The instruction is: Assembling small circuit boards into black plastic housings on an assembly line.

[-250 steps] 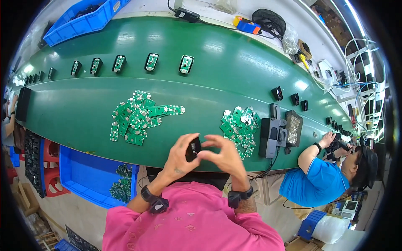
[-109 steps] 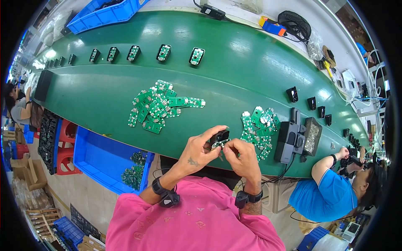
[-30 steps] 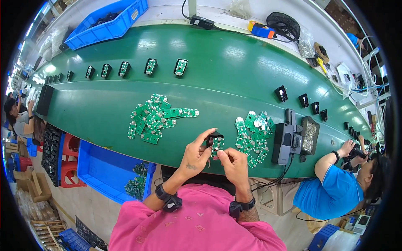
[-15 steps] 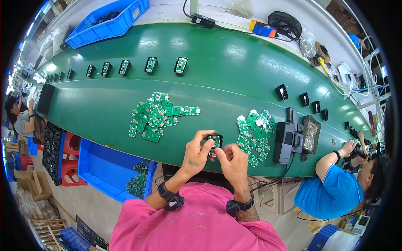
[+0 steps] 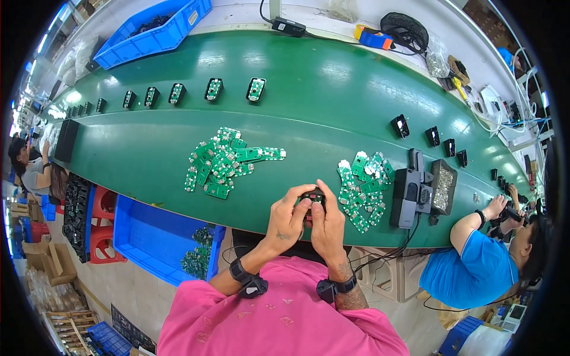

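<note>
Close to the near edge of the green work surface point(image 5: 309, 124), both hands grip a small black plastic housing point(image 5: 313, 194). My left hand point(image 5: 286, 218) wraps its left side, with the thumb pressing over the top. From the other side my right hand point(image 5: 328, 221) closes on it, its thumb beside the left one. The thumbs cover most of the housing's inside, including any circuit board in it. A loose heap of green circuit boards point(image 5: 222, 163) lies to the left of my hands, and another heap of circuit boards point(image 5: 360, 196) lies just to the right.
Housings fitted with boards point(image 5: 256, 89) stand in a row at far left; empty black housings point(image 5: 401, 126) line the right. A dark grey device point(image 5: 406, 199) and a parts tray point(image 5: 443, 187) sit right. Blue bins point(image 5: 160, 237) flank the bench. A co-worker in blue point(image 5: 472, 270) sits right.
My right hand has come up and around the housing, and both thumbs now press over its top. The board visible inside it earlier is now mostly covered.
</note>
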Available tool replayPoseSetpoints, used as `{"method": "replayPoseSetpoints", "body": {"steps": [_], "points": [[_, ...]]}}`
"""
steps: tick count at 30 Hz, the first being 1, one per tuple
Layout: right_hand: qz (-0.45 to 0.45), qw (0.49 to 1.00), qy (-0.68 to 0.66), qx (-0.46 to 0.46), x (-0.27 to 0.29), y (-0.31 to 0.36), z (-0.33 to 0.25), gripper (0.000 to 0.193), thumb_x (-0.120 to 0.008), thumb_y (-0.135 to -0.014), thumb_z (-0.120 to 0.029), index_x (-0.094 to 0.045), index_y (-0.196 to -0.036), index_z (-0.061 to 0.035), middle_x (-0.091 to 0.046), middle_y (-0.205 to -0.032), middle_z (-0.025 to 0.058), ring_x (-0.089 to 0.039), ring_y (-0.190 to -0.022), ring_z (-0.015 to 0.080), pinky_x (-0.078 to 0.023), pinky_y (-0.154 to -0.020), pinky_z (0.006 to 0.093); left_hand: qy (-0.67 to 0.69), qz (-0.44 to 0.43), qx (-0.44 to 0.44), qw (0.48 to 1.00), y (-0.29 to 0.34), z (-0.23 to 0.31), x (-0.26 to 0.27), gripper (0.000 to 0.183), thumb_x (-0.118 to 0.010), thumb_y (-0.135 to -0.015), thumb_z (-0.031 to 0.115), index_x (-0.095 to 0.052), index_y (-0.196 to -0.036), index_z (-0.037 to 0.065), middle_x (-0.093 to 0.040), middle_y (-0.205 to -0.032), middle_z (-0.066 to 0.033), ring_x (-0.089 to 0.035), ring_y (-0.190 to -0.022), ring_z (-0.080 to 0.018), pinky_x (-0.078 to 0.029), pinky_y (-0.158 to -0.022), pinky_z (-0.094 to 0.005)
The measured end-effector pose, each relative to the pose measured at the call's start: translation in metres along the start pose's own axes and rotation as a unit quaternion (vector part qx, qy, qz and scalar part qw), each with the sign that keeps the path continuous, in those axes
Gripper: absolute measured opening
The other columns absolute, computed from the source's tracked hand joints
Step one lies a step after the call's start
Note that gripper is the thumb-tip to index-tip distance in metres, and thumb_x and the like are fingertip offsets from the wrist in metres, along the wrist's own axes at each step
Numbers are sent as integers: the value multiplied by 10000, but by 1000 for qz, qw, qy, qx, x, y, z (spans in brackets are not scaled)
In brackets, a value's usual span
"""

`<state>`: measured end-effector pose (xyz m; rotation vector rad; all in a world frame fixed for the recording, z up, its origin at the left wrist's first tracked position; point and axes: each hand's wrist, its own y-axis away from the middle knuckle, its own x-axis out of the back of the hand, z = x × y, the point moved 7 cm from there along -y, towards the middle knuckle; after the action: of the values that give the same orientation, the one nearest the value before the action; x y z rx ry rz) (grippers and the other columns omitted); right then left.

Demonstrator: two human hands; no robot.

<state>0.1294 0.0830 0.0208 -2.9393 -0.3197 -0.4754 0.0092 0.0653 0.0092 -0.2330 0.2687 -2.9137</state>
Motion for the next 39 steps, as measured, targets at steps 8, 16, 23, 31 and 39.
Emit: {"method": "replayPoseSetpoints", "body": {"steps": [8, 16, 23, 31, 39], "points": [[101, 958, 33, 265, 17, 4, -31, 370, -547, -960, -31, -527, -1328, -5, -657, -1002, 169, -634, -684, 264, -517, -597, 345, -19, 67, -215, 974, 6, 35, -3, 238, -561, -993, 82, -595, -1224, 35, -677, -1134, -165, -676, -821, -160, -551, -643, -278], [-33, 996, 60, 51, 3, -31, -6, 326, -538, -973, -140, -546, -1271, -8, -682, -906, 247, -690, -777, 399, -537, -651, 447, -52, 73, -45, 995, -13, -2, 10, 287, -559, -978, 104, -620, -1244, 15, -699, -916, -117, -654, -580, -142, -536, -526, -258], [-104, 993, 53, -13, -27, -122, 34, 317, -588, -954, -185, -603, -1201, 13, -699, -859, 218, -709, -690, 312, -549, -613, 405, 0, 124, 102, 987, -11, -54, 51, 359, -605, -961, 211, -592, -1248, -4, -698, -973, -185, -662, -618, -233, -528, -575, -337], [-37, 998, 19, -55, -62, -261, 65, 296, -600, -951, -162, -633, -1183, 19, -710, -793, 118, -689, -558, 170, -553, -512, 282, -274, 53, -28, 960, 11, -48, 53, 131, -643, -898, 105, -668, -1002, 29, -676, -880, -151, -664, -750, -325, -533, -657, -398], [-58, 986, 73, -137, -72, -287, 87, 395, -643, -909, -284, -660, -1163, 19, -719, -933, 232, -723, -775, 351, -561, -785, 421, -254, 62, -54, 964, 3, -54, 53, 70, -632, -899, 74, -677, -936, 34, -681, -877, -145, -674, -774, -334, -540, -669, -409]]}}
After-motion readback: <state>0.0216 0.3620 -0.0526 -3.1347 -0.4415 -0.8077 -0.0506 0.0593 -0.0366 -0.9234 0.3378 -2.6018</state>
